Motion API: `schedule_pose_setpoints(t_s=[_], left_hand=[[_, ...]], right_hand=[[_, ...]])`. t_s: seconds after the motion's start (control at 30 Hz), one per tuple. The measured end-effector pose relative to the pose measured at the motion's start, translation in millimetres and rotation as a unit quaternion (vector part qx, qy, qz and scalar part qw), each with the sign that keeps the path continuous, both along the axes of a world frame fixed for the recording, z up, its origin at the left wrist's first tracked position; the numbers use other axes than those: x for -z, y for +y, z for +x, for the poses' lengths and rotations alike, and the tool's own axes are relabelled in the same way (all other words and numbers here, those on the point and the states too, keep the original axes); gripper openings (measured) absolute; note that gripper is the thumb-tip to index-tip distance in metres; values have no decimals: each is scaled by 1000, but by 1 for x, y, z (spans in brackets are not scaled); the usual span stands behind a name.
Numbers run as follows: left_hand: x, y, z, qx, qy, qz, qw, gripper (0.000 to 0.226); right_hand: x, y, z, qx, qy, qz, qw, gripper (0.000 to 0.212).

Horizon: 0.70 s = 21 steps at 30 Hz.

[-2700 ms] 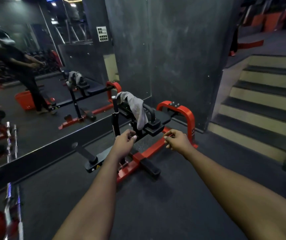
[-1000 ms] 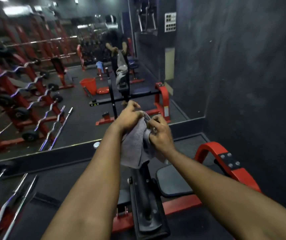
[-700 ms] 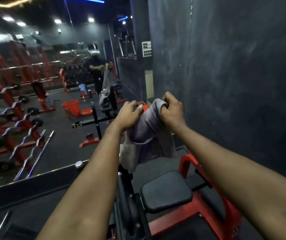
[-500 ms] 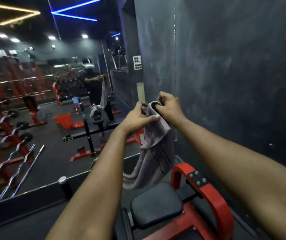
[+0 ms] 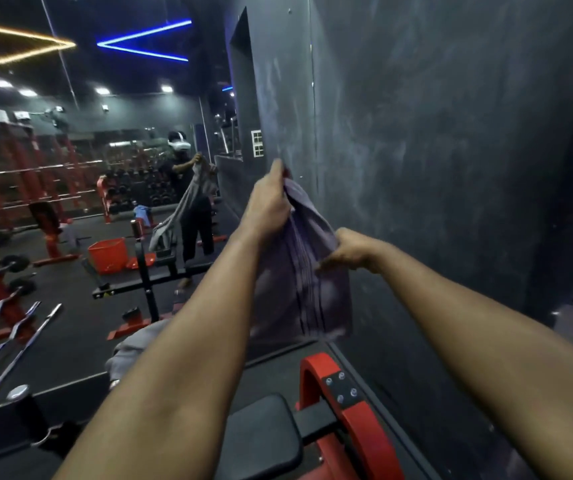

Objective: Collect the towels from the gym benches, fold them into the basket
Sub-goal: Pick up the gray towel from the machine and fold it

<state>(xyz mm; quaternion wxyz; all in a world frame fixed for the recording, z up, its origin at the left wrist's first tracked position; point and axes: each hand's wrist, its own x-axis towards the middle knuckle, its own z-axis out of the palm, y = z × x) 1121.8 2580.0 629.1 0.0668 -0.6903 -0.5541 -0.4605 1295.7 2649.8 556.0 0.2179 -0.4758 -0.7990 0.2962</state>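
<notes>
Towel: a grey towel (image 5: 304, 282) is held in the air before the dark wall (image 5: 451, 168), above the padded worktop (image 5: 260, 434), and hangs in loose folds.
Left hand: the top edge is clenched in the left hand (image 5: 271, 202), with the fingers curled on the cloth.
Right hand: a side edge lower down is pinched by the right hand (image 5: 349, 251).
Basket: an orange basket (image 5: 106, 254) is seen only in the mirror (image 5: 70, 202), well apart.
Risk: the hanging end could be snagged on the red frame (image 5: 357, 420) if lowered unspread. A crooked fold is likely if the corners are not matched.
</notes>
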Motion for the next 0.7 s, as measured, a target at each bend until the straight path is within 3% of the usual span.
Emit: schedule_pose_setpoints(t_s=[0.1,0.17,0.3,0.37,0.43,0.53,0.57,0.63,0.7], left_hand=[[-34,17,19,-17,-24,102,994,45],[-61,25,20,-35,-47,170,984,45],[-110,30,20,-73,-98,307,944,31],[-123,27,17,-96,-107,355,924,28],[-125,25,5,-152,-118,348,917,30],[-99,28,-30,-250,-83,270,926,28],[-84,29,-44,-265,-69,236,932,27],[-52,29,-69,-288,-38,166,942,24],[-22,27,-91,-308,-17,96,946,17]], right_hand=[[-8,21,27,141,60,114,982,3],[-21,30,34,213,121,149,958,15],[-55,34,40,336,235,249,878,10],[-71,37,43,349,264,314,843,12],[-79,48,41,283,266,322,864,19],[-73,61,37,157,201,238,937,60],[-66,64,35,124,159,208,957,63],[-53,74,27,77,68,177,979,39],[-41,83,14,117,30,196,973,7]])
